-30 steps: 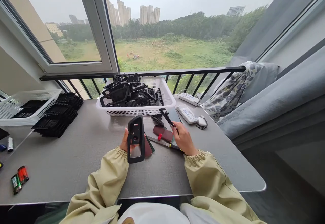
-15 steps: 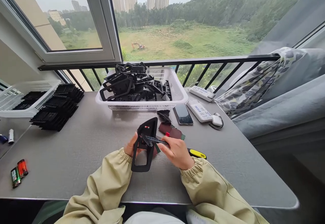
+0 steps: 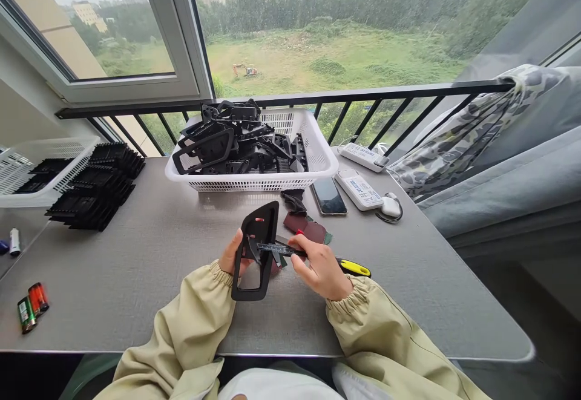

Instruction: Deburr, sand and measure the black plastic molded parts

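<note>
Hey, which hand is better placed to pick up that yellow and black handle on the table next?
Probably the right. The right hand sits just beside the yellow and black handle, though it is pinching a narrow black piece. The left hand is farther away, holding the black plastic frame.

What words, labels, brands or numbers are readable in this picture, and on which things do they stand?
White rectangular plastic device: blue print, too small to read.
White oblong plastic device: blue label, too small to read.
Green battery and orange battery: labels too blurred to read.
Black plastic frame in the left hand: no text seen.
Narrow black tool in the right hand: no text seen.
</note>
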The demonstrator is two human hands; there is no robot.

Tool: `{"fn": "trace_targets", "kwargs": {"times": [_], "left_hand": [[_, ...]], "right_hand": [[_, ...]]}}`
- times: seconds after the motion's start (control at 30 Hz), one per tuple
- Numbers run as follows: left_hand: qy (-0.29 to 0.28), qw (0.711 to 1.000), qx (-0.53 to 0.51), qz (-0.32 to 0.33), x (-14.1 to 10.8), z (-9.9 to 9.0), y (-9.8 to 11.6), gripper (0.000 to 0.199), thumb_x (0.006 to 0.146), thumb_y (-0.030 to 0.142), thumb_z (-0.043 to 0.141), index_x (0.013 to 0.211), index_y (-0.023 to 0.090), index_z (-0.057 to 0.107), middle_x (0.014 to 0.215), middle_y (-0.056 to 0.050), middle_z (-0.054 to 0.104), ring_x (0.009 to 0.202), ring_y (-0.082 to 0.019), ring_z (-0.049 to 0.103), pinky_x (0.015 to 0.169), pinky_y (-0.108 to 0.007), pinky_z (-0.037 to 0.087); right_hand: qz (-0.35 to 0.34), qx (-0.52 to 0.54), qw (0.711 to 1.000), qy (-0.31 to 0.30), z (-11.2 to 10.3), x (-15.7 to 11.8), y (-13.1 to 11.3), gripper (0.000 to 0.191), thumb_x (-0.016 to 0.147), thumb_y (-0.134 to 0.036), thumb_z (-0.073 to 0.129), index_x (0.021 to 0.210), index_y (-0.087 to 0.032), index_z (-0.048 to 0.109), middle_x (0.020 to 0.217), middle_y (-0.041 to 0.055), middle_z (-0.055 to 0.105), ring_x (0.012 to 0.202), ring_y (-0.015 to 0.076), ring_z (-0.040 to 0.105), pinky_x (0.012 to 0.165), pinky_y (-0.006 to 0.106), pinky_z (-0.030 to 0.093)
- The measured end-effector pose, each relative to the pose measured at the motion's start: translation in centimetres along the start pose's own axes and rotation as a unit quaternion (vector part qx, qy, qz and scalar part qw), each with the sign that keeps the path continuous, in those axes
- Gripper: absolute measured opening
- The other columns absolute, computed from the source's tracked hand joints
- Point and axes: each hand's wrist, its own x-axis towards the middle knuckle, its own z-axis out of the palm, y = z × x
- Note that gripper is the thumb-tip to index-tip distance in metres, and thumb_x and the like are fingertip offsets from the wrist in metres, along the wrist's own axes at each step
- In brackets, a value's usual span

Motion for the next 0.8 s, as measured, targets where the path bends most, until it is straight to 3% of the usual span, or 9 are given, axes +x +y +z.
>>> {"fn": "trace_targets", "kwargs": {"times": [0.13,0.23,0.33,0.47,0.57,0.67,0.8], "left_hand": [[0.011,1.0,-0.003,0.009,0.0,0.1,0.4,0.043,0.073,0.051,0.07,0.097,0.015,0.071,0.085,-0.009,0.074,0.073,-0.023,0.069,0.066,-0.033,0.053],[-0.008,1.0,0.021,-0.005,-0.1,0.4,0.5,0.049,0.074,0.053,0.067,0.102,0.013,0.07,0.086,-0.012,0.073,0.081,-0.026,0.069,0.072,-0.036,0.053],[-0.018,0.999,0.028,-0.018,-0.2,0.6,0.5,0.048,0.078,0.053,0.064,0.102,0.012,0.07,0.086,-0.013,0.073,0.081,-0.027,0.069,0.075,-0.037,0.053],[-0.022,0.999,0.024,-0.024,0.0,0.3,0.3,0.043,0.082,0.051,0.06,0.097,0.012,0.07,0.082,-0.011,0.074,0.076,-0.025,0.069,0.073,-0.035,0.053],[-0.014,0.999,0.023,-0.025,0.0,0.3,0.2,0.04,0.082,0.048,0.061,0.099,0.014,0.07,0.081,-0.01,0.074,0.073,-0.023,0.069,0.069,-0.033,0.052],[-0.018,0.999,0.024,-0.024,-0.2,0.7,0.4,0.044,0.08,0.05,0.062,0.105,0.014,0.069,0.085,-0.01,0.075,0.077,-0.024,0.07,0.07,-0.034,0.052],[-0.026,0.999,0.039,0.003,-0.6,1.5,0.9,0.057,0.078,0.055,0.062,0.117,0.014,0.064,0.096,-0.013,0.074,0.086,-0.028,0.069,0.074,-0.038,0.052]], "right_hand": [[-0.061,0.034,0.997,-0.028,-0.4,0.1,0.6,0.026,0.088,-0.033,0.043,0.102,-0.017,0.059,0.093,0.0096,0.07,0.084,0.02,0.066,0.075,0.029,0.05],[-0.088,0.023,0.995,-0.052,-0.5,0.1,1.1,0.033,0.093,-0.037,0.043,0.113,-0.017,0.059,0.101,0.0113,0.07,0.089,0.021,0.067,0.079,0.032,0.051],[-0.068,-0.012,0.995,-0.067,-0.5,0.2,1.3,0.038,0.094,-0.041,0.043,0.119,-0.018,0.059,0.103,0.0107,0.07,0.089,0.0209,0.067,0.077,0.031,0.05],[0.021,-0.065,0.994,-0.089,-0.5,0.3,1.1,0.039,0.092,-0.048,0.043,0.112,-0.021,0.064,0.094,0.0076,0.073,0.078,0.0203,0.067,0.069,0.029,0.047],[0.056,-0.079,0.992,-0.077,-0.4,0.2,0.7,0.039,0.09,-0.048,0.042,0.097,-0.019,0.066,0.073,0.0049,0.07,0.063,0.019,0.064,0.061,0.027,0.042],[0.053,-0.062,0.995,-0.059,-0.5,0.0,0.3,0.031,0.088,-0.041,0.042,0.087,-0.018,0.062,0.058,0.0008,0.061,0.053,0.0169,0.057,0.055,0.026,0.037],[0.012,0.02,0.997,-0.075,-1.1,-0.1,0.4,0.025,0.089,-0.033,0.039,0.098,-0.018,0.058,0.066,0.0005,0.063,0.055,0.0152,0.056,0.057,0.026,0.041]]}}
